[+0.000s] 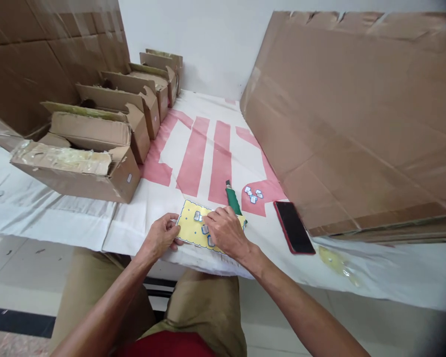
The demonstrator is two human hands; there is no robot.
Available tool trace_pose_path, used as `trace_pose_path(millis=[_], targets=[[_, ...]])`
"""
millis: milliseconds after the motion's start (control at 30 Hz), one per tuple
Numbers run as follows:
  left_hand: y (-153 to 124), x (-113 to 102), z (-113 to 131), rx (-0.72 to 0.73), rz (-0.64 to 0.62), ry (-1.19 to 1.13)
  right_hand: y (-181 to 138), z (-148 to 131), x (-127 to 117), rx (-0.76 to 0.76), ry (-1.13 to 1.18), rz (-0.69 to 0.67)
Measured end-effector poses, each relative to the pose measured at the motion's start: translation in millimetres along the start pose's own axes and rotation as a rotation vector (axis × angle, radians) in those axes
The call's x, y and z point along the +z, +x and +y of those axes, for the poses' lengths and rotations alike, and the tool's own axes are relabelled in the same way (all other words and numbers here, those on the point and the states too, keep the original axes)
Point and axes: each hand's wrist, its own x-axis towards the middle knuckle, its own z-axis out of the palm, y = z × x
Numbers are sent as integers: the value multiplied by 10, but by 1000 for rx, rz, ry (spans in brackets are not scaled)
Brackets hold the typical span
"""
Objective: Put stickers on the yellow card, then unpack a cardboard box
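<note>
A yellow card with a wavy blue outline and small blue dots lies at the table's front edge. My left hand grips its left edge, thumb on top and fingers curled beneath. Over the card's right half is my right hand, its fingers bent together and the tips down at the card's middle. Small whitish pieces with blue edges sit on the card, one a whitish piece left of those fingertips. What the right fingertips hold, if anything, is hidden. Behind the card lies a green-handled cutter.
Several small white-and-blue pieces lie loose beyond the cutter. A phone with a red case rests at right, before a large cardboard panel. Open cardboard boxes line the left side. A white cloth with pink stripes covers the table.
</note>
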Motion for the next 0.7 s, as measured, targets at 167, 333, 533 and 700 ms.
trace_pose_path(millis=[167,333,533,700], targets=[[-3,4,9,6,-7,-10,88,-31,-46,-1,39,-56],[-38,15,42,-17,12,-16,-11,257,-171,144,170,1],[-57,-4,52,-13,7,25,-213,1345,-227,561,237,89],[-32,5,27,-29,3,11,23,1848,-16,699,327,14]])
